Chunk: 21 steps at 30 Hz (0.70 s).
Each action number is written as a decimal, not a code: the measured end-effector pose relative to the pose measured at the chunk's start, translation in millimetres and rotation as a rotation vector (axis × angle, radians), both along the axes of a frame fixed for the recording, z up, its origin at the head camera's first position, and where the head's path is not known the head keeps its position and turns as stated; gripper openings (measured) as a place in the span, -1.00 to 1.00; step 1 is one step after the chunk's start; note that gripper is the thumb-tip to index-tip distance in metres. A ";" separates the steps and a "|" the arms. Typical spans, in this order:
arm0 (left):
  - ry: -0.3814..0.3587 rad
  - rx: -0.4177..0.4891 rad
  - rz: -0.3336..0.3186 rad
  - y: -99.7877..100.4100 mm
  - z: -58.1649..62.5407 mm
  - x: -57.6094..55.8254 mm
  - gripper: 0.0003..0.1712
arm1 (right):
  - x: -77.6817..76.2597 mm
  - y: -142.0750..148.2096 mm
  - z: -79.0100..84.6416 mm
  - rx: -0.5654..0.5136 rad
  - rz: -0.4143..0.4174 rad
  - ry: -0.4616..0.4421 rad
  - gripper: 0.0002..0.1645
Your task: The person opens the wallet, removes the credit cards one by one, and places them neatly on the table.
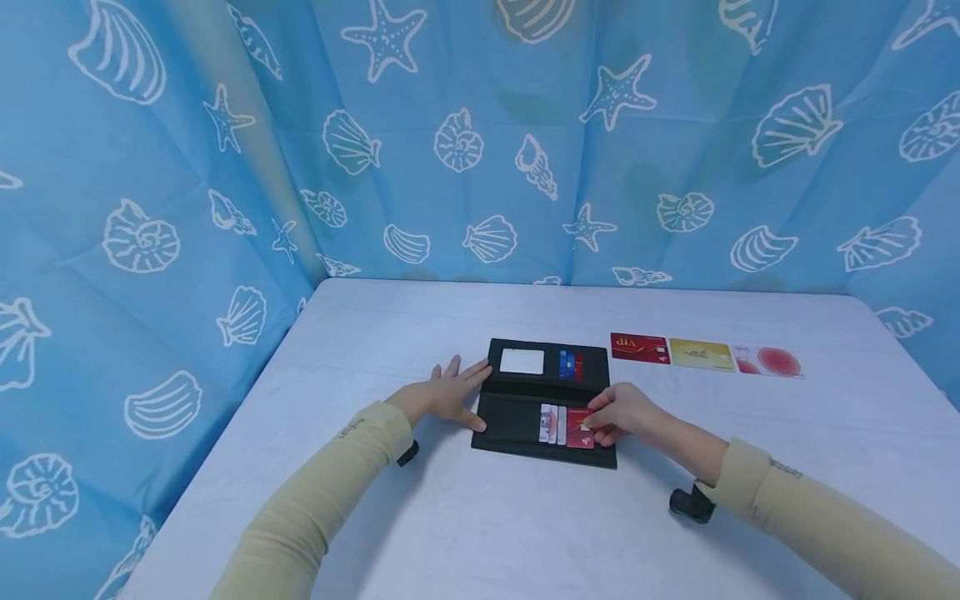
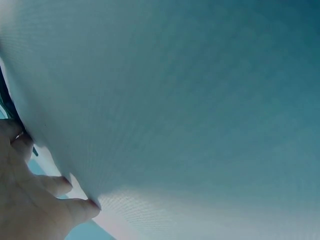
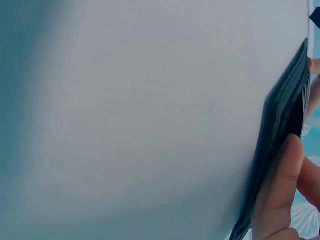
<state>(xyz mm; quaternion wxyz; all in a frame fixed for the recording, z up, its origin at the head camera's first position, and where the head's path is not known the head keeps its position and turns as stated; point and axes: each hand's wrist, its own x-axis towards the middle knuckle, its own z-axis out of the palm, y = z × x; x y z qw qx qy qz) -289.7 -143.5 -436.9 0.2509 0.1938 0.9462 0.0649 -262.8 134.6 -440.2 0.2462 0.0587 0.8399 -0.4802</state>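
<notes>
A black wallet (image 1: pixel 513 412) lies unfolded on the table, with card slots in both halves. My left hand (image 1: pixel 450 393) rests at its left edge, fingers spread, thumb on the near half. My right hand (image 1: pixel 628 412) is at the right side of the near half and pinches a red card (image 1: pixel 577 428) by its right end. Left of that card, a white-and-pink card (image 1: pixel 549 423) sits in the near half. The far half holds blue and red cards (image 1: pixel 567 365) and has a white window (image 1: pixel 522 361). In the right wrist view, fingers (image 3: pixel 280 195) lie along the wallet's edge (image 3: pixel 282 112).
Three cards lie in a row beyond the wallet on the right: a red VIP card (image 1: pixel 640 348), a gold card (image 1: pixel 702 355) and a white-and-pink card (image 1: pixel 777 361). A white cloth covers the table (image 1: pixel 525 533). A blue shell-patterned curtain (image 1: pixel 450 192) hangs behind and at the left.
</notes>
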 end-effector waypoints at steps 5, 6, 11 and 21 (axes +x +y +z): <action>0.001 -0.002 0.002 0.8 0.4 -0.1 0.14 | 5.2 10.6 1.8 -0.008 -0.024 -0.031 -0.58; 0.001 -0.003 0.002 1.0 0.3 -0.2 0.14 | 6.6 12.6 2.5 -0.011 -0.022 -0.038 -0.57; 0.003 -0.002 0.004 1.2 -0.7 -0.6 0.14 | 13.8 23.2 4.1 -0.037 -0.017 -0.051 -0.49; -0.003 0.001 0.010 0.0 -2.5 -1.6 0.14 | 20.9 44.4 1.7 -0.126 -0.025 -0.067 -0.42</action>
